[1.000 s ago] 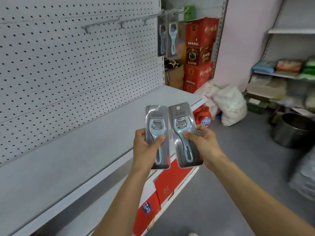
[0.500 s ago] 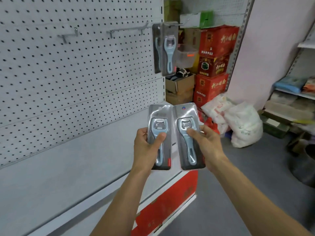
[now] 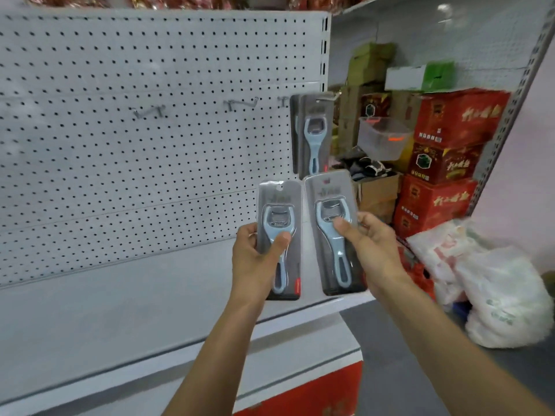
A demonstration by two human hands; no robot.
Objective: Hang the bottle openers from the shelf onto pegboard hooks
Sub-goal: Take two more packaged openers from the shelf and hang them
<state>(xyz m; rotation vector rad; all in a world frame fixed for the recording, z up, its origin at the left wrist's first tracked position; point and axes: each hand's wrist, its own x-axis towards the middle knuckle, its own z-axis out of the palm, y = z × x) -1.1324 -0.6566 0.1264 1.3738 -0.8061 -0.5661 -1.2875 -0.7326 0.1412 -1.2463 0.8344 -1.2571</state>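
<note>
Left hand: grasps left opener, upright, over the shelf.
Right hand: grasps right opener, its top just below the hung openers.
Change: the pegboard and free hooks now sit nearer and more face-on.
Meaning: hanging looks imminent; neither opener is on a hook yet.

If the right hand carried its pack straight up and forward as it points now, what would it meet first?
Probably the packaged openers already hanging on the pegboard: the right hand tilts its pack just beneath them, though depth is unclear.
</note>
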